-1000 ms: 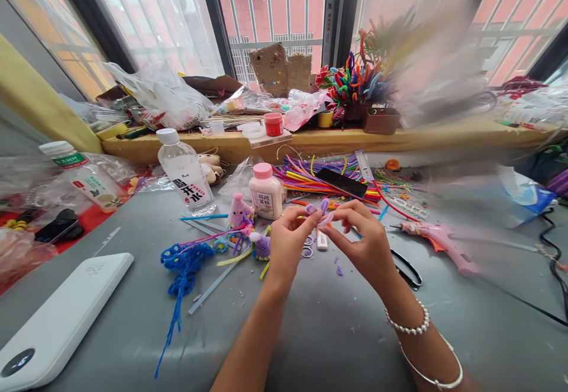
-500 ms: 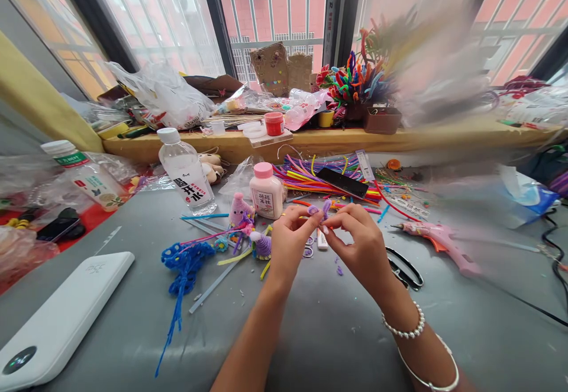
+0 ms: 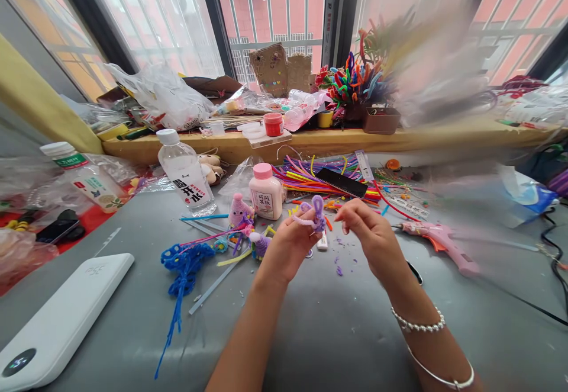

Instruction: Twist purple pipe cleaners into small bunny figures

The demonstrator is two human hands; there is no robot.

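Observation:
A loop-shaped purple pipe-cleaner piece [image 3: 318,211] is pinched in the fingers of my left hand [image 3: 288,247], with a pale lilac end lying across the fingertips. To the right, apart from that piece, is my right hand [image 3: 373,241]. Its fingers are bent and drawn together, and no object shows between them. Under and between the hands lie a small white block [image 3: 322,241] and purple fluff scraps [image 3: 339,266]. A purple-and-white pipe-cleaner figure [image 3: 261,244] and a pink figure [image 3: 240,211] are left of my left hand.
A pink glue gun [image 3: 448,244] lies at right. Behind the hands are a pink-capped bottle [image 3: 265,193], a phone [image 3: 341,182] and a pipe-cleaner bundle [image 3: 297,182]. At left sit a water bottle [image 3: 186,176], blue pipe-cleaner work [image 3: 186,264] and a white power bank [image 3: 66,321].
My right hand has come away from the purple pipe-cleaner piece and moved right. My left hand has turned, keeping the piece, so more of its loops show.

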